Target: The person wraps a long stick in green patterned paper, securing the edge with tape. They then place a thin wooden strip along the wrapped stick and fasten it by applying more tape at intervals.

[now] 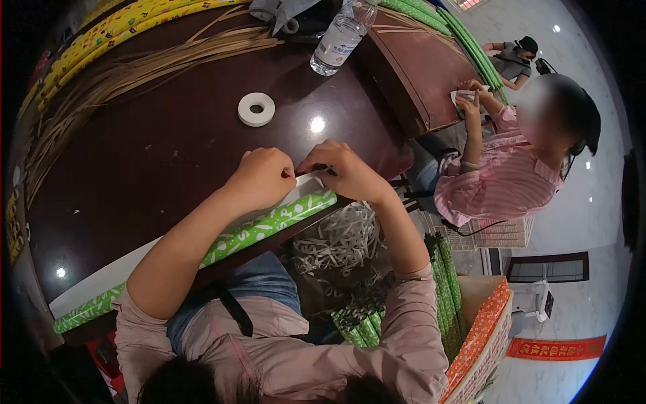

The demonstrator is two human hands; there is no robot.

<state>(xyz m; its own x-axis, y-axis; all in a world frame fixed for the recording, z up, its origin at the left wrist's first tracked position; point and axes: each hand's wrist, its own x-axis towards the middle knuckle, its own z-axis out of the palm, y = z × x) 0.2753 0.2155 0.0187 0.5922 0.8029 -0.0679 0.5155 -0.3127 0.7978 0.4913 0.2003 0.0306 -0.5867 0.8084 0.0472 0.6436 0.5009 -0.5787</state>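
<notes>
Handling a green printed sheet (272,223), a person (282,343) in a pale top sits at a dark bench (168,145), both hands at the sheet's right end. The left hand (264,176) curls its fingers at the white inner side; whether they pinch it, the view does not tell. Close by, the right hand (344,170) grips a small dark object (326,168) between bent fingers. The sheet lies along the bench's near edge, its green side showing beside the white. Beyond the sheet are a white roll (245,112), a water bottle (338,44), brown strips (178,57) and yellow rolls (124,32). Below the sheet's right end, pale scraps (346,239) lie heaped near green bundles (367,328). Well to the right of the sheet, a co-worker (494,178) in a striped shirt is at a second bench (434,74), with another person (513,66) farther off.
</notes>
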